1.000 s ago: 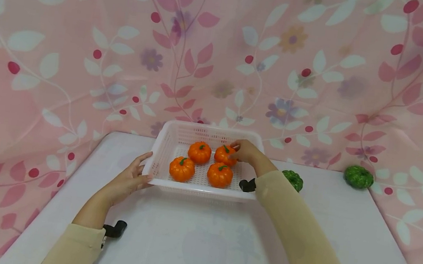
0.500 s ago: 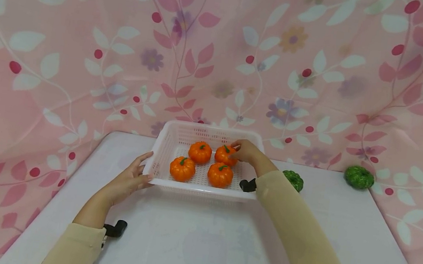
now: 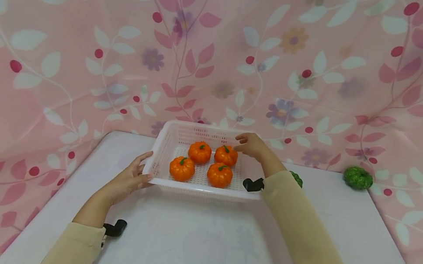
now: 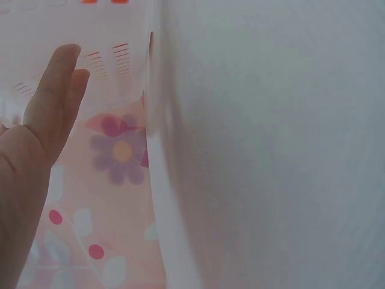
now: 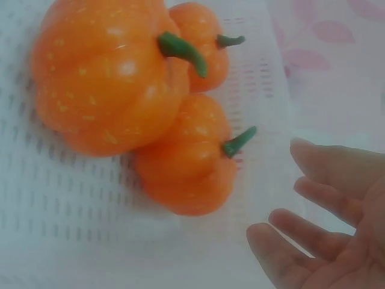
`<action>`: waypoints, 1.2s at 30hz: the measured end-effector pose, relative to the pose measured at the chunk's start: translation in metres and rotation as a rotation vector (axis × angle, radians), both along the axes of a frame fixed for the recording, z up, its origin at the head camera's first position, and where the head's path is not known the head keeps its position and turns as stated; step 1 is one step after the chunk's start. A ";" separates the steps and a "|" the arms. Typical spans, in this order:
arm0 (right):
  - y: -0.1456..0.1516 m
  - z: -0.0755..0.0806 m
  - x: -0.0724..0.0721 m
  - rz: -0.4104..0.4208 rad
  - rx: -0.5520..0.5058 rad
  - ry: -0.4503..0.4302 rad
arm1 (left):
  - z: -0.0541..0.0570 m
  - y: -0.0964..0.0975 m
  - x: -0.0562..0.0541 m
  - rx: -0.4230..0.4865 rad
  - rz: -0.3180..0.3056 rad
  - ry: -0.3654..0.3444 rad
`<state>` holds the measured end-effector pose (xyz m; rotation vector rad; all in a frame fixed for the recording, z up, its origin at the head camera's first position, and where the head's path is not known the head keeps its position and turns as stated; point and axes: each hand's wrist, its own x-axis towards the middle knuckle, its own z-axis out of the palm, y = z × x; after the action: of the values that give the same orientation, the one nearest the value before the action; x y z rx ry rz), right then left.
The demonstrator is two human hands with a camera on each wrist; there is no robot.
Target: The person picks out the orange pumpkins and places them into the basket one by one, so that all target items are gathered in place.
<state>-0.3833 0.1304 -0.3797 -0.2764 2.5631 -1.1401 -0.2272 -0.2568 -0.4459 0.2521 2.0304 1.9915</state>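
A white plastic basket [image 3: 241, 193] at the far side of the table holds several orange toy pumpkins [image 3: 220, 175] with green stems. My left hand [image 3: 126, 183] rests against the basket's left end, its thumb at the near left corner; the left wrist view shows straight fingers [image 4: 57, 90] along the perforated wall. Over the basket's right end is my right hand [image 3: 253, 147], its fingers spread and holding nothing. In the right wrist view the fingertips stand apart from the closest pumpkin [image 5: 186, 162].
A green pumpkin-like vegetable [image 3: 297, 179] is partly hidden behind my right forearm. Another green one [image 3: 358, 178] lies at the table's back right corner. A pink floral cloth [image 3: 220, 62] hangs right behind the white-covered table [image 3: 182, 243].
My right hand has let go of the back right pumpkin and moved slightly up and right, its fingers opening. The left hand and basket have stayed in place.
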 end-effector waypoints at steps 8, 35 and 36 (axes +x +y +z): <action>0.013 0.017 0.013 0.023 -0.019 0.007 | 0.002 0.000 0.002 -0.013 0.007 -0.004; 0.054 0.027 0.077 0.036 -0.043 0.101 | 0.001 0.001 0.001 -0.032 0.000 0.005; 0.056 0.027 0.080 0.034 -0.044 0.105 | 0.001 0.001 0.001 -0.032 0.001 0.005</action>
<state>-0.3036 0.1862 -0.3529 -0.3987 2.6152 -1.2009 -0.2261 -0.2556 -0.4445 0.2498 2.0638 1.9587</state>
